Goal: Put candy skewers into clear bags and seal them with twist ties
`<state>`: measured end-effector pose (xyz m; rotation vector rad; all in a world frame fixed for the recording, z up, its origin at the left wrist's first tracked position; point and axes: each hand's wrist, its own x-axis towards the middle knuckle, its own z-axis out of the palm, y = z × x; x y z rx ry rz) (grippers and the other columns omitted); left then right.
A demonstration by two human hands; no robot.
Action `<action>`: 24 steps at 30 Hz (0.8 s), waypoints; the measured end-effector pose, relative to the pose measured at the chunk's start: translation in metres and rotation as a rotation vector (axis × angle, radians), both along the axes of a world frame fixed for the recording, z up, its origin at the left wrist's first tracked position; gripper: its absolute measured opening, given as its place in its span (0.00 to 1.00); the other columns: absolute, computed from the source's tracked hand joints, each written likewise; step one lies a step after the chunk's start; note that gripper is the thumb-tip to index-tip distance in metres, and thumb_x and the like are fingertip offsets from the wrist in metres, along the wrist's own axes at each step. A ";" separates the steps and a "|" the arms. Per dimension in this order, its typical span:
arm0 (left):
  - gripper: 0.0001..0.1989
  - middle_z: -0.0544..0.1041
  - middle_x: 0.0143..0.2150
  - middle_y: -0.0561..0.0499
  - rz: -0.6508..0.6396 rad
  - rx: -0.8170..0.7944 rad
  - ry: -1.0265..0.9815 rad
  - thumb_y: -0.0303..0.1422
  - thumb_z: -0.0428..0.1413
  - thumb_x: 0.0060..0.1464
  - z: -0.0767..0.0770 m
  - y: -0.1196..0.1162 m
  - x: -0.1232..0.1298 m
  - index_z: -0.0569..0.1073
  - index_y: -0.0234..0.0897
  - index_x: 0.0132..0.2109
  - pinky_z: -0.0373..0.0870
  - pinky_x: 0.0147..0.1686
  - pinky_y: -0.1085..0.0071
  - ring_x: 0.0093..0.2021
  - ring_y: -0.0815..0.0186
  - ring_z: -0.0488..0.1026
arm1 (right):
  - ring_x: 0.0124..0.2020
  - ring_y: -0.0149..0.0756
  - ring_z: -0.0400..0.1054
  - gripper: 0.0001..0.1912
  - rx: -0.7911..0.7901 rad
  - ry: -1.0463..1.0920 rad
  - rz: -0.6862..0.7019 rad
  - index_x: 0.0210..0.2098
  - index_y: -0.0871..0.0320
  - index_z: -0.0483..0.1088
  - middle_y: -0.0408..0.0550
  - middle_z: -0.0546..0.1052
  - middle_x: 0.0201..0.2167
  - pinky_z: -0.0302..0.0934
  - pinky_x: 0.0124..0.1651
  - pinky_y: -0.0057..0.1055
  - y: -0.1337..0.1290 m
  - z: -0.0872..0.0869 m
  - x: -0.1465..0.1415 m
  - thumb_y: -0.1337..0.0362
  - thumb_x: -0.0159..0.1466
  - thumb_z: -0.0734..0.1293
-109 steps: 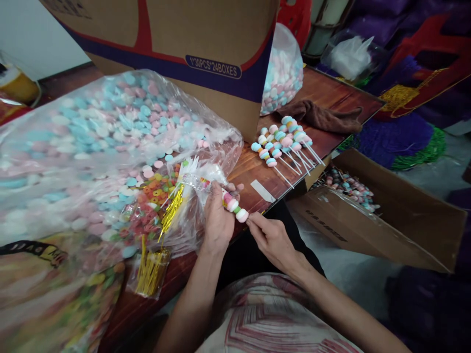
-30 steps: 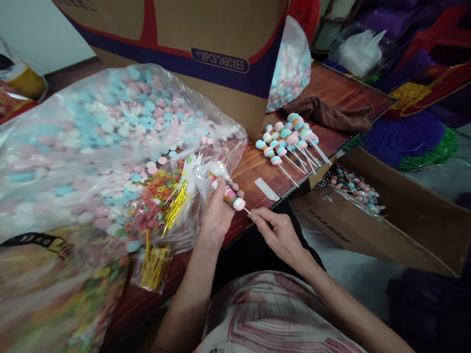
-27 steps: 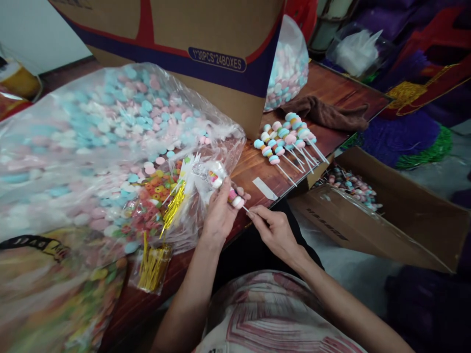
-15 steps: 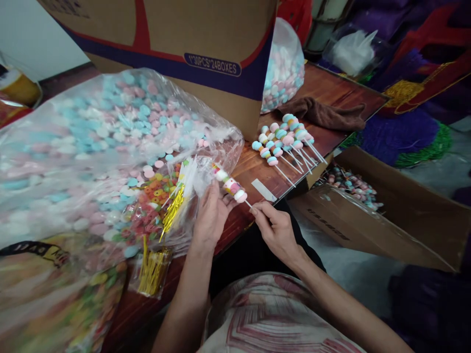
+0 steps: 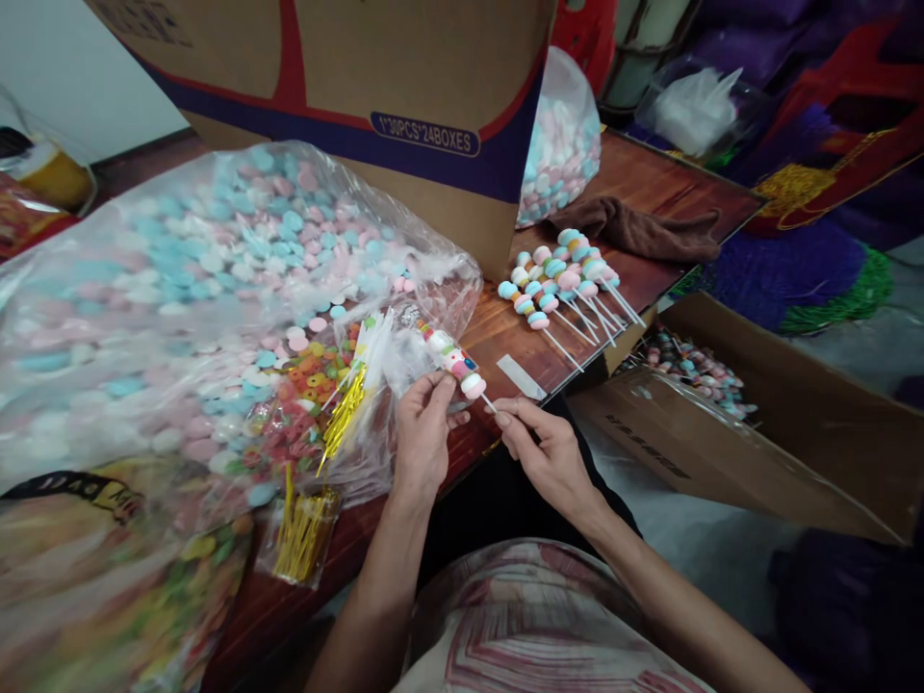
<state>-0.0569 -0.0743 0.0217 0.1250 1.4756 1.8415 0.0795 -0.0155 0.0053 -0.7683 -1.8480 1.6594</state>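
Note:
A candy skewer (image 5: 473, 386) in a clear printed wrapper sits between my hands, its pink and white pieces at the lower end. My right hand (image 5: 543, 448) is closed, pinching its white stick between thumb and fingers. My left hand (image 5: 424, 423) is closed at the wrapper's lower left side, thumb and fingertips together on the film. Close to my left hand lie gold twist ties (image 5: 342, 416), white sticks (image 5: 375, 339) and ring-shaped gummies (image 5: 310, 378).
A large bag of pastel candies (image 5: 217, 255) covers the left side. Behind it stands a tall cardboard box (image 5: 404, 58). Several finished candy skewers (image 5: 555, 274) lie on the wooden table (image 5: 491, 327) near a brown cloth (image 5: 642, 229). An open carton (image 5: 693, 433) with skewers stands lower right.
My left fingers have moved from beside the wrapper's upper part to a pinch near its lower end. My right hand keeps its hold on the stick. The view has shifted slightly.

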 end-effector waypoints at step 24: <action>0.08 0.68 0.26 0.54 -0.106 0.075 0.147 0.31 0.61 0.53 -0.006 -0.012 0.004 0.73 0.34 0.28 0.59 0.29 0.76 0.27 0.74 0.62 | 0.21 0.33 0.70 0.11 1.034 -0.103 -0.114 0.42 0.64 0.71 0.48 0.77 0.23 0.62 0.28 0.27 0.008 -0.009 -0.010 0.73 0.73 0.57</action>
